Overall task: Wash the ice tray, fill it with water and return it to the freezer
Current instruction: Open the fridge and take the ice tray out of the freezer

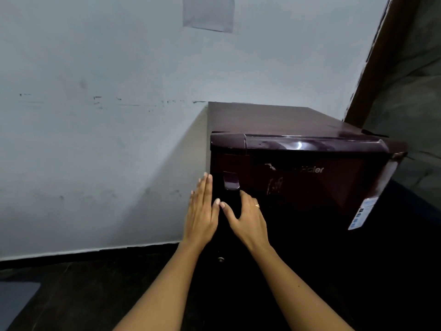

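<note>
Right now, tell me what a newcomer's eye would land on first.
A dark maroon fridge fills the right half. Both hands meet at its front edge: the left hand flat, the right hand just below the handle. A paper sheet hangs on the wall above.

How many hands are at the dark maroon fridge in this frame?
2: left hand flat at the fridge's left front edge; right hand, fingers spread, just below its handle.
</note>
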